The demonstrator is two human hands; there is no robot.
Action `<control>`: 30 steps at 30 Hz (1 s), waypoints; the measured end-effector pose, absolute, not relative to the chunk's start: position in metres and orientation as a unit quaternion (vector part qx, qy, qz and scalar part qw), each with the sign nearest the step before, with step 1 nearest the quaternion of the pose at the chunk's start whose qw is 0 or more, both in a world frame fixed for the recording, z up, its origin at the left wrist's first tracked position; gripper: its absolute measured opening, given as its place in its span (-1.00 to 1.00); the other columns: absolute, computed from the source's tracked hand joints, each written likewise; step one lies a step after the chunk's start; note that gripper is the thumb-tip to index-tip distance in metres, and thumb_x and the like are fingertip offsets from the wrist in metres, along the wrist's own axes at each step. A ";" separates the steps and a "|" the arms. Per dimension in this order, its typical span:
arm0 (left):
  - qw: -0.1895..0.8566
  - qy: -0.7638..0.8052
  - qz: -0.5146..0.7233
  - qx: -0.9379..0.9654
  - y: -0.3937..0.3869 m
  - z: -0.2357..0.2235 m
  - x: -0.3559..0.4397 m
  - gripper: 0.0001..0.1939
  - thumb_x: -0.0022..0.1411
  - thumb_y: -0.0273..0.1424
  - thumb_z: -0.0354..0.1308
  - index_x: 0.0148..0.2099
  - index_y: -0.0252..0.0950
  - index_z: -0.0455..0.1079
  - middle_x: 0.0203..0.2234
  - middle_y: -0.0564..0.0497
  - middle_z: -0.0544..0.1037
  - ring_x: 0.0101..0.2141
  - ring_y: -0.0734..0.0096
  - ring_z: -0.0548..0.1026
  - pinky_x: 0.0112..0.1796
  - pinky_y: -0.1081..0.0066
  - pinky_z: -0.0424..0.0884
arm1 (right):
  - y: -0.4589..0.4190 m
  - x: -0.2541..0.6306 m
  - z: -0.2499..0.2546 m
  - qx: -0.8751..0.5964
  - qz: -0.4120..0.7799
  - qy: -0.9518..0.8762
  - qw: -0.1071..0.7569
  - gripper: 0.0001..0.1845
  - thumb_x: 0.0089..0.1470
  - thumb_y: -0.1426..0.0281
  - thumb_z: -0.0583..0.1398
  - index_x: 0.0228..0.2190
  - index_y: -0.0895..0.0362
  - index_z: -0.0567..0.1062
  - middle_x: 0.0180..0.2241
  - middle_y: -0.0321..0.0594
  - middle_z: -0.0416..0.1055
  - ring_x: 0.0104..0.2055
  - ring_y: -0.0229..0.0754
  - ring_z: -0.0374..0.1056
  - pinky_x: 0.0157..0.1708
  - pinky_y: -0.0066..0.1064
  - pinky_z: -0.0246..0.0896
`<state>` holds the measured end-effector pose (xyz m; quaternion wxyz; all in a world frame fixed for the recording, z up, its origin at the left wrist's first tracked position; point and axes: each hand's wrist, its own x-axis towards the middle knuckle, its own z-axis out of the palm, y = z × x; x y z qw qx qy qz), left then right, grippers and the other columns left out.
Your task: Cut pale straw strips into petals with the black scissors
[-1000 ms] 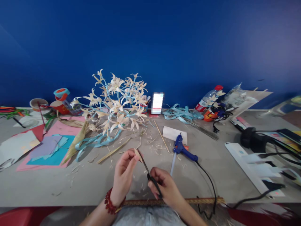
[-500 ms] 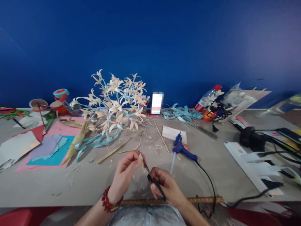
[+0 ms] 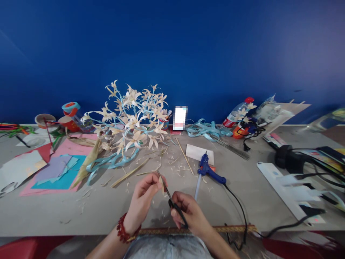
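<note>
Between the thumb and fingers of my left hand [image 3: 145, 192] is pinched a small pale piece of husk [image 3: 162, 182]. My right hand [image 3: 188, 212] grips black-handled scissors [image 3: 176, 209], fingers closed about the loops. The blades point up and away, lying against the husk piece by my left fingertips. How far apart the blades are, I cannot tell. Beyond my hands stands a bunch of cream husk flowers [image 3: 134, 118] with light blue stems. Pale scraps are scattered on the grey table [image 3: 107, 212] around and below my hands.
A blue glue gun [image 3: 208, 169] lies right of my hands, its cord running to the front edge. Farther right is a white power strip [image 3: 277, 190] with plugs. Coloured paper [image 3: 54, 172] and a dried husk [image 3: 87, 165] lie left. Blue ribbon [image 3: 206, 129] and a bottle [image 3: 235, 111] are at the back.
The scissor handles and my right hand have shifted very slightly left. My left hand keeps its pinch on the husk piece in nearly the same spot.
</note>
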<state>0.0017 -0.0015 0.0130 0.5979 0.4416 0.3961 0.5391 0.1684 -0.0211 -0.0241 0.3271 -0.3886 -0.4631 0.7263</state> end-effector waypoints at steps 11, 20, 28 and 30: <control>0.600 0.391 0.541 0.441 -0.003 0.013 0.001 -0.80 0.26 -0.41 0.11 -0.44 -0.29 0.30 -0.43 0.01 0.44 -0.34 0.38 0.35 -0.26 0.41 0.20 | -0.023 0.169 -0.028 -0.393 0.718 -0.467 0.335 -0.46 -0.13 -0.01 0.35 -0.54 0.07 0.20 -0.71 -0.53 0.17 -0.74 -0.45 0.03 -0.73 -0.59 -0.13; 0.613 0.381 0.541 0.432 -0.001 0.012 -0.001 -0.83 0.24 -0.43 0.13 -0.42 -0.29 0.30 -0.45 0.03 0.43 -0.35 0.40 0.36 -0.26 0.43 0.21 | -0.021 0.175 -0.033 -0.435 0.667 -0.508 0.329 -0.56 -0.06 0.15 0.32 -0.57 0.06 0.17 -0.73 -0.54 0.11 -0.76 -0.43 0.01 -0.72 -0.56 -0.20; 0.613 0.372 0.547 0.431 -0.002 0.006 -0.006 -0.85 0.28 -0.40 0.14 -0.36 -0.31 0.33 -0.38 0.02 0.44 -0.39 0.44 0.42 -0.27 0.41 0.25 | -0.008 0.192 -0.032 -0.524 0.501 -0.621 0.298 -0.68 -0.10 0.27 0.33 -0.54 0.09 0.27 -0.59 -0.42 0.16 -0.55 -0.32 0.07 -0.56 -0.51 -0.08; 0.618 0.369 0.554 0.418 -0.004 0.005 -0.007 -0.87 0.27 -0.40 0.16 -0.34 -0.30 0.33 -0.37 0.02 0.45 -0.41 0.44 0.45 -0.28 0.41 0.27 | -0.007 0.198 -0.034 -0.549 0.437 -0.659 0.270 -0.68 -0.09 0.26 0.34 -0.53 0.10 0.30 -0.57 -0.40 0.18 -0.52 -0.30 0.06 -0.53 -0.49 -0.10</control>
